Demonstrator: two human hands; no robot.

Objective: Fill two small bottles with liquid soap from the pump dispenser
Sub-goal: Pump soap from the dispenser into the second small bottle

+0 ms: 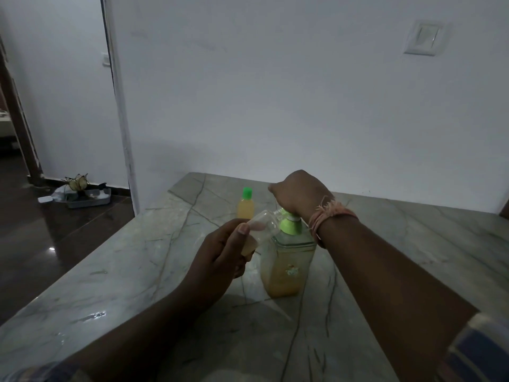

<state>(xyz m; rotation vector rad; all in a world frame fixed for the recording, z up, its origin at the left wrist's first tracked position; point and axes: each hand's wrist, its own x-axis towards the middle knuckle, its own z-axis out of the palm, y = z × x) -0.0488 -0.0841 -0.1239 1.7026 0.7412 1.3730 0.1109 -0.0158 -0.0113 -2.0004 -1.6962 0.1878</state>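
A marble table [385, 244] fills the lower half of the frame, under a dim grey wall. At the centre stands the pump dispenser [287, 263], partly full of amber soap. The right hand [298, 195] is on top of it, its heel pressing down on the pump head; whether its fingers curl round anything cannot be told. Just left of centre, the left hand [220, 252] pinches a clear small bottle [261, 226], tilted with its mouth up against the spout. Behind, near the table's far edge, a second bottle [245, 205] stands capped in green and looks already filled.

The main risk is a miss: if the tilted mouth drifts off the spout during a stroke, soap would likely run down the bottle and onto the table. A hard or off-centre push could also tip the dispenser. Soapy fingers would make the small bottle slippery, and overfilling is easy to overlook in this poor light.
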